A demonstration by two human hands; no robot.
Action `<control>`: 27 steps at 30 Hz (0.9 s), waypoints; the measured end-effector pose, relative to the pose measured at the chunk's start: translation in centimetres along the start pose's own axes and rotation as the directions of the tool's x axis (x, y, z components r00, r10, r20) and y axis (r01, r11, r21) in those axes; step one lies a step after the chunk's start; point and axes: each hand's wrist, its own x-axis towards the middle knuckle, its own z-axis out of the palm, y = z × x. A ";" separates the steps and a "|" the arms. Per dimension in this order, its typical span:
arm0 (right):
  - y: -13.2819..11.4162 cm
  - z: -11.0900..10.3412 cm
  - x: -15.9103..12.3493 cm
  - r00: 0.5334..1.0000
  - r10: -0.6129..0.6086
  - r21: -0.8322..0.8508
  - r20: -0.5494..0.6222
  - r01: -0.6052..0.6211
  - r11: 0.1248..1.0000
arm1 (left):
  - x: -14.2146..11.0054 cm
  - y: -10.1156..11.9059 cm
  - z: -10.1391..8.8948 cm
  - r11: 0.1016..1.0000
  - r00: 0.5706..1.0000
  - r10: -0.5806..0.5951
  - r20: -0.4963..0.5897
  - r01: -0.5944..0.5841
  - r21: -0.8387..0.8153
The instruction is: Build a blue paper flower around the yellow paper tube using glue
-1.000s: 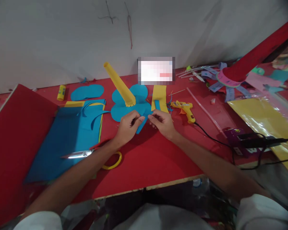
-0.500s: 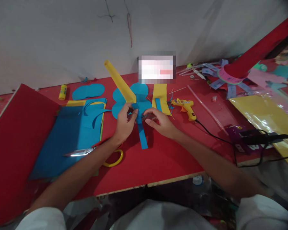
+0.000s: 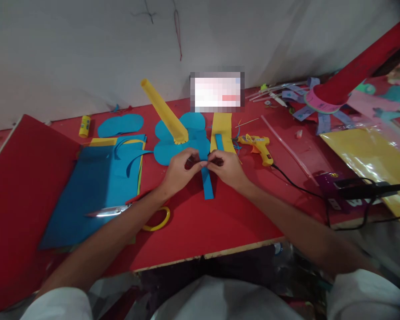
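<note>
My left hand (image 3: pixel 184 170) and my right hand (image 3: pixel 227 168) meet at the fingertips, both pinching a blue paper strip (image 3: pixel 207 184). The strip's lower end hangs toward me over the red tabletop. Just beyond my hands lies a blue flower-shaped paper cutout (image 3: pixel 166 153), and a yellow paper cone (image 3: pixel 165 111) stands tilted on it, its snipped wide end on the cutout. Right of the flower is a yellow paper piece (image 3: pixel 222 122) with a short blue strip (image 3: pixel 219 142) on it. My fingers hide the upper part of the strip in my hands.
Scissors (image 3: pixel 110 211) rest on blue sheets (image 3: pixel 83 191) at left, partly under my left forearm. A glue stick (image 3: pixel 84 126) and a blue cutout (image 3: pixel 120 125) stand behind. To the right are a yellow glue gun (image 3: pixel 262 149) with its cord, a clear stick (image 3: pixel 286 149) and a purple box (image 3: pixel 342 195).
The blue strip swung from slanting left to hanging down toward me. My right hand let go of it for a moment, then came back to pinch it beside my left hand.
</note>
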 end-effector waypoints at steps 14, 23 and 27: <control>0.1 0.1 0.0 0.988 -0.083 -0.080 0.134 0.094 0.992 | 0.3 -0.1 -0.3 0.999 0.986 0.031 -0.166 -0.027 0.027; 0.0 -0.3 0.0 0.989 -0.019 -0.041 0.144 0.025 0.999 | 0.1 0.0 -0.2 0.998 0.986 -0.036 -0.165 0.028 -0.049; -0.1 -0.3 0.0 0.995 -0.015 -0.046 0.100 0.020 0.999 | 0.1 -0.3 -0.1 1.000 0.994 0.024 -0.102 -0.022 0.017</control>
